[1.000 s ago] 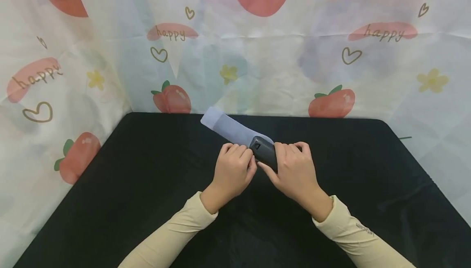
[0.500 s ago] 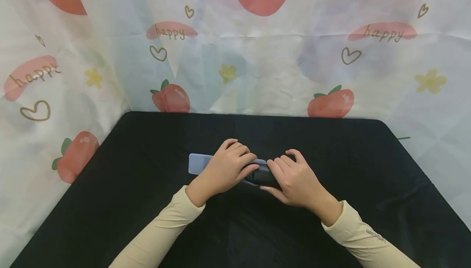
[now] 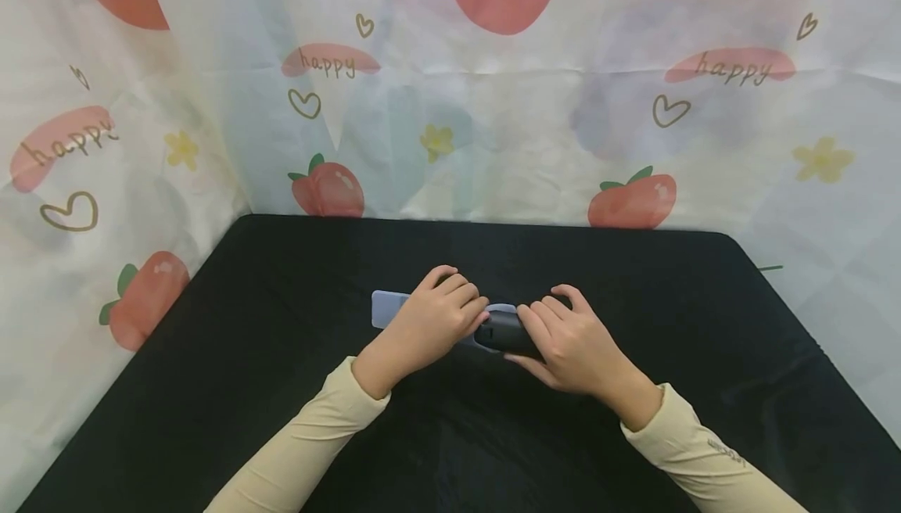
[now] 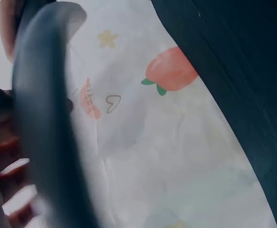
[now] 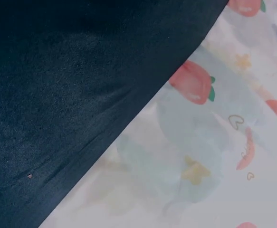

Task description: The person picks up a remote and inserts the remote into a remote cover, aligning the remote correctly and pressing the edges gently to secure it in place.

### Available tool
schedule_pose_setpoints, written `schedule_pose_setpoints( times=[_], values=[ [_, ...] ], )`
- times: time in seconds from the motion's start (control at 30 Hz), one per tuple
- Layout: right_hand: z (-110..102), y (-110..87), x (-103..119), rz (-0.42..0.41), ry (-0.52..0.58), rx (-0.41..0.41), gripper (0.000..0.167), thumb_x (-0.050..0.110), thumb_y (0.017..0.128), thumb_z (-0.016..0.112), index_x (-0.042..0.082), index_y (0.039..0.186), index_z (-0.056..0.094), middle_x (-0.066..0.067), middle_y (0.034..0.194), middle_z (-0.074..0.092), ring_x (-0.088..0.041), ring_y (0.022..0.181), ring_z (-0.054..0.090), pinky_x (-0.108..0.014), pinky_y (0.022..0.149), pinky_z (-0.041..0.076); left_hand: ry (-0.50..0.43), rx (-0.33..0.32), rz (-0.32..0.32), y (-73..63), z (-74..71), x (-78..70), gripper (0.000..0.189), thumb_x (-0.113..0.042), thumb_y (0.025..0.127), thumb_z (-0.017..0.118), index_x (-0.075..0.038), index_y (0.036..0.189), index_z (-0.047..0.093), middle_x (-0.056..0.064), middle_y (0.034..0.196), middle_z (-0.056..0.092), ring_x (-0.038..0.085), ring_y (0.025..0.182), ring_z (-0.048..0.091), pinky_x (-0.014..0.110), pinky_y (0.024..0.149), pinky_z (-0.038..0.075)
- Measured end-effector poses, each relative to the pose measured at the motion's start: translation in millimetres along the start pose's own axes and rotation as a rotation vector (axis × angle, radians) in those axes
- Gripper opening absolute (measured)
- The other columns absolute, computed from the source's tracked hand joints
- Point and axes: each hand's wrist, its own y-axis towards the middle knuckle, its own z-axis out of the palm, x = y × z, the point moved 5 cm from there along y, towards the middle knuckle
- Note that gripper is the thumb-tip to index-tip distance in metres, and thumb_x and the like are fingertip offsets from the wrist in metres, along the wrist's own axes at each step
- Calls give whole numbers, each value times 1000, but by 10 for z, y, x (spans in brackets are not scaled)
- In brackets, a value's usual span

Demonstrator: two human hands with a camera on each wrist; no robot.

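A dark grey, rounded device with a small slot in its left end is held up in front of me. From it a pale blue-grey band runs out to the left, its end flat and square-cornered. My left hand has its fingers curled over the band beside the device and covers much of it. On the other side, my right hand grips the device's right end, thumb below and fingers above. Close to the left wrist camera the band looks curved and blurred. What kind of device this is, I cannot tell.
A black-covered table lies beneath both hands. Behind it and to its sides hangs a pale cloth printed with fruit, hearts and "happy".
The band's free end has swung down from the upper left to nearly level. My left hand has moved from the device's edge onto the band, and lately its thumb slid off the device.
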Motion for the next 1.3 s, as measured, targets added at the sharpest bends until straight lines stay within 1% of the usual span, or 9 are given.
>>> schedule_pose_setpoints(
  times=[0.1, 0.17, 0.27, 0.37, 0.5, 0.67, 1.03, 1.13, 1.3],
  values=[
    [-10, -3, 5, -1, 30, 0, 59, 51, 97, 33, -2, 92, 60, -7, 68, 58, -22, 63, 57, -44, 78, 47, -7, -42, 28, 18, -14, -31, 12, -25, 87, 65, -17, 90, 74, -7, 83, 69, 11, 84, 61, 29, 92, 45],
    [-25, 2, 4, 6, 58, 0, 59, 51, 97, 34, -2, 92, 60, -7, 69, 57, -21, 64, 57, -43, 78, 47, -45, -70, 22, 32, -32, -37, 12, -24, 87, 65, -17, 90, 74, -7, 82, 69, 10, 84, 61, 28, 91, 45],
    [-54, 23, -6, 19, 85, -3, 57, 51, 97, 35, -1, 93, 59, -7, 70, 57, -22, 65, 57, -42, 78, 47, -119, -97, -20, 45, -51, -26, 10, -21, 86, 67, -16, 89, 74, -6, 82, 69, 11, 84, 62, 28, 90, 46],
    [-74, 48, -21, 21, 77, -2, 55, 48, 98, 35, -1, 94, 59, -7, 70, 58, -22, 65, 58, -43, 78, 47, -175, -95, -84, 44, -42, -9, 9, -19, 86, 67, -15, 89, 73, -5, 82, 68, 12, 84, 62, 29, 88, 47],
    [-78, 61, -31, 6, 49, 0, 52, 45, 99, 35, -1, 95, 60, -8, 70, 58, -23, 65, 58, -44, 79, 47, -121, -59, -126, 41, -7, -1, 9, -21, 87, 65, -16, 91, 72, -4, 83, 68, 12, 84, 62, 30, 87, 47],
    [-54, 46, -20, -16, 65, -7, 51, 43, 99, 35, -2, 94, 59, -9, 69, 58, -23, 65, 58, -43, 78, 48, 12, -42, -93, 50, 22, -21, 9, -23, 87, 65, -18, 89, 72, -7, 82, 69, 11, 84, 63, 30, 88, 47],
    [2, 5, 21, -66, 88, 24, 54, 45, 99, 32, -1, 91, 59, -7, 69, 57, -21, 65, 57, -41, 77, 47, -16, -19, 41, 65, -2, -108, 9, -21, 86, 65, -18, 82, 72, -8, 80, 68, 10, 84, 61, 31, 94, 44],
    [-1, 14, 12, -76, 73, 29, 53, 45, 98, 32, 0, 90, 58, -7, 69, 58, -21, 65, 57, -41, 77, 47, -32, -14, 22, 64, -3, -103, 8, -21, 86, 65, -18, 84, 73, -8, 81, 68, 10, 84, 61, 30, 93, 45],
    [-36, 56, -50, -58, 49, 13, 55, 48, 97, 31, 0, 90, 58, -8, 68, 59, -22, 65, 58, -44, 76, 46, -74, 3, -78, 57, 6, -46, 11, -23, 87, 66, -17, 92, 73, -6, 85, 69, 11, 88, 61, 32, 93, 45]
  ],
)
